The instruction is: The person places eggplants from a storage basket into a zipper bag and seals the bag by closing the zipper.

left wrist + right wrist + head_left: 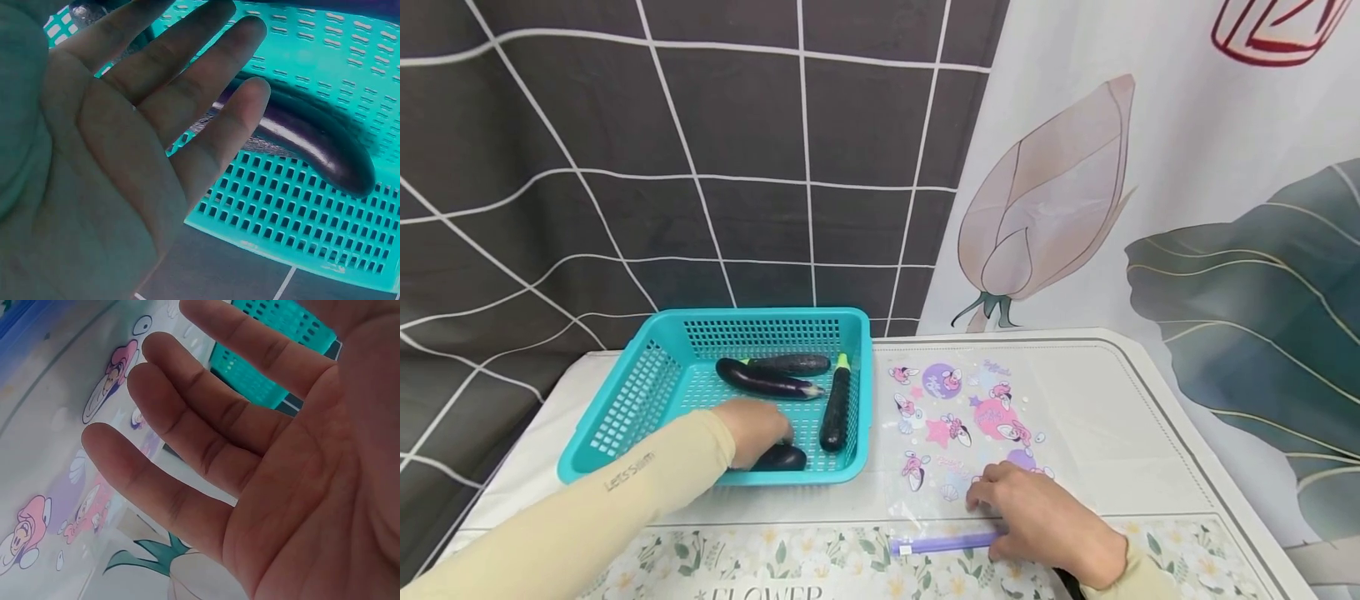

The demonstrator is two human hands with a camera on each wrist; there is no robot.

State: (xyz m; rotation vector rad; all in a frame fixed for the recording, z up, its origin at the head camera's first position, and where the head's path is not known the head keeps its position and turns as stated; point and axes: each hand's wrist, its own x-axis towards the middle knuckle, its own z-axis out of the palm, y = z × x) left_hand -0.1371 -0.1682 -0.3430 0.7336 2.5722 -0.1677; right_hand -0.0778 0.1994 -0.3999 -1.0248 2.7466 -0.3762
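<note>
Both empty, loosely outstretched: left hand point(756, 427) over an eggplant point(782, 458); right hand point(1041, 518) over a bag point(955, 446).

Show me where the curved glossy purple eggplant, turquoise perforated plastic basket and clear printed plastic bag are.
Curved glossy purple eggplant point(766, 382): head view, middle of its body.
Turquoise perforated plastic basket point(760, 314): head view, back rim.
Clear printed plastic bag point(938, 432): head view, pink star on its face.
</note>
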